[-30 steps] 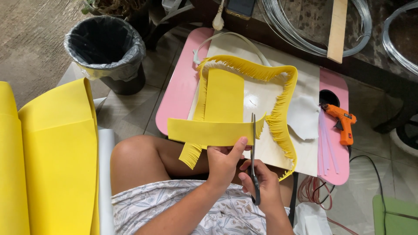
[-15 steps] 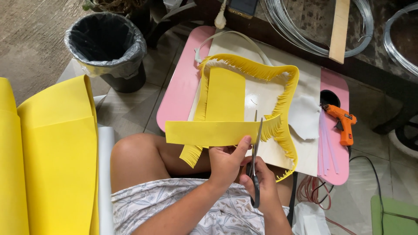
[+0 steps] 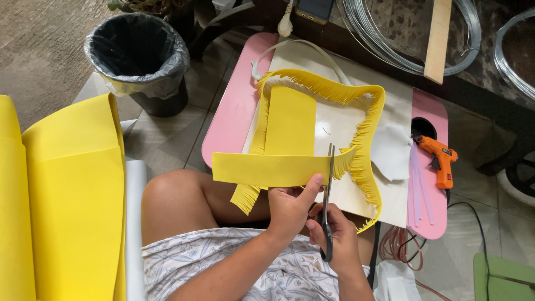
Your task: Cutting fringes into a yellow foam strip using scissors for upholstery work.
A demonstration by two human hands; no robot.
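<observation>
My left hand [image 3: 291,207] pinches the lower edge of a long yellow foam strip [image 3: 262,168], holding it level above my lap. Black scissors [image 3: 327,192] are gripped in my right hand [image 3: 336,241], blades upright and cutting into the strip at its right end, where it turns into fringe. The fringed length [image 3: 365,139] loops back over the pink table [image 3: 234,120] and around a flat yellow rectangle [image 3: 290,120].
An orange glue gun [image 3: 437,159] and clear glue sticks lie on the table's right side. A black-lined trash bin [image 3: 139,56] stands at upper left. Large yellow foam sheets [image 3: 72,195] fill the left. Wire coils and a wooden stick lie beyond the table.
The strip has slid slightly to the left through my left hand, and the scissors have made further cuts, so the fringe is a little longer.
</observation>
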